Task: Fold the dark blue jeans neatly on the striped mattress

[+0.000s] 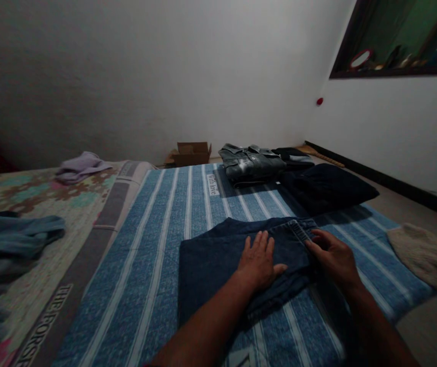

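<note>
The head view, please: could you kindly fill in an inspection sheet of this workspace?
Surface: blue striped blanket beside a patterned one.
Job's things: folded dark jeans.
Clutter: folded denim jacket, dark pillow, lilac garment, blue clothes, beige cloth.
Hands: left hand flat on the jeans; right hand at their waistband edge.
Cables: nothing seen.
Surroundings: white walls, cardboard box.

Far end of the striped blue blanket (157,244): a folded grey denim jacket (251,163) beside dark folded clothes (325,188). Behind them, a cardboard box (191,153) against the wall. A lilac garment (81,167) lies crumpled left, a beige cloth (427,255) right.
</note>
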